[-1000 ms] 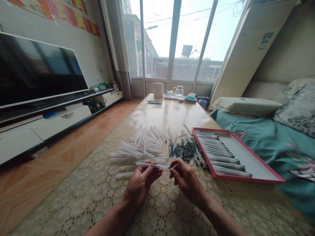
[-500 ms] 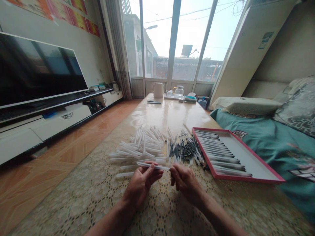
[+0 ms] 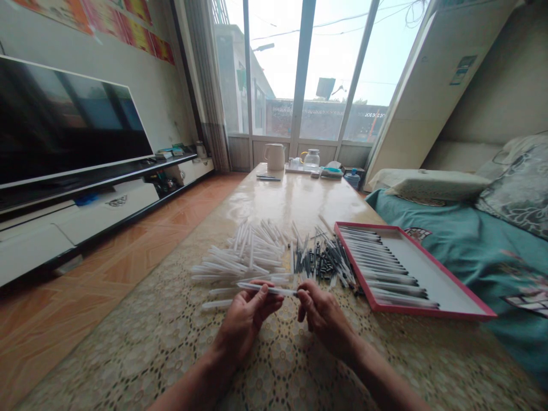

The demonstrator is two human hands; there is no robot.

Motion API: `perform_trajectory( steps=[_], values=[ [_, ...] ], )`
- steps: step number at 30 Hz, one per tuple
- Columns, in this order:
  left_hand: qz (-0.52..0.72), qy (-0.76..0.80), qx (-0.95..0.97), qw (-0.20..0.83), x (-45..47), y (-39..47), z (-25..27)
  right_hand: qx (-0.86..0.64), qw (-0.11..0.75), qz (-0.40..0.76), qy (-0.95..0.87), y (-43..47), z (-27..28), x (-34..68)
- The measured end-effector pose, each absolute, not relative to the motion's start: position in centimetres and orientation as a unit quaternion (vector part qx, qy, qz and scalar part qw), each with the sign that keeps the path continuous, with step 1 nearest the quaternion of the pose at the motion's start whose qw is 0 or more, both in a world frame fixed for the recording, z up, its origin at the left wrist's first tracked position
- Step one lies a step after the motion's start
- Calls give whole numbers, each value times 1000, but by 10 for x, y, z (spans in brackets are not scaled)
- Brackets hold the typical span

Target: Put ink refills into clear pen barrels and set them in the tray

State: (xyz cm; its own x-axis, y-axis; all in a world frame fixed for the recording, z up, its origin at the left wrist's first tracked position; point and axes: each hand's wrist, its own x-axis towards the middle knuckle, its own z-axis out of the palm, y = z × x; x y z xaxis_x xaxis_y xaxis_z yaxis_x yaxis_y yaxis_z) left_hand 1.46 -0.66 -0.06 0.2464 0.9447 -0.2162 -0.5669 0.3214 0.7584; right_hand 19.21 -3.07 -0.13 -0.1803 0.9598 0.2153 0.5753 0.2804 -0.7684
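My left hand (image 3: 250, 313) is closed on a white pen barrel (image 3: 274, 290), thumb on top, with the barrel lying nearly level. At its right end my right hand (image 3: 319, 308) pinches a small dark tip, mostly hidden by the fingers. Just beyond my left hand spreads a heap of white pen barrels (image 3: 240, 260). Black caps and dark slim pen parts (image 3: 325, 260) lie in a loose pile beyond my right hand. A shallow tray with a pink rim (image 3: 449, 279) stands on the right, and a row of pens with dark ends (image 3: 381, 262) lies in it.
The long table (image 3: 282, 200) has a patterned cover. At its far end stand a beige jug (image 3: 274, 156), a glass pitcher (image 3: 312, 158) and a pack of wipes (image 3: 331, 170). A teal-covered sofa (image 3: 411, 211) runs along the right; a TV cabinet (image 3: 111, 208) lines the left.
My right hand has shifted very slightly to the right, and a bit of the dark tip now shows at the barrel's end. My left hand stays in place.
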Motion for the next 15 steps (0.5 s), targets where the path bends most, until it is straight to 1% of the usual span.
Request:
perform_trajectory(
  steps=[3,8,15],
  values=[
    [518,339,275,735,14,-5,-2,-538,350,252,-724,-31,-2,192],
    [505,334,284,743,14,-5,-3,-526,358,296,-713,-30,-4,191],
    [517,340,279,734,14,-6,-1,-528,354,277,-720,-30,-2,191]
  ],
)
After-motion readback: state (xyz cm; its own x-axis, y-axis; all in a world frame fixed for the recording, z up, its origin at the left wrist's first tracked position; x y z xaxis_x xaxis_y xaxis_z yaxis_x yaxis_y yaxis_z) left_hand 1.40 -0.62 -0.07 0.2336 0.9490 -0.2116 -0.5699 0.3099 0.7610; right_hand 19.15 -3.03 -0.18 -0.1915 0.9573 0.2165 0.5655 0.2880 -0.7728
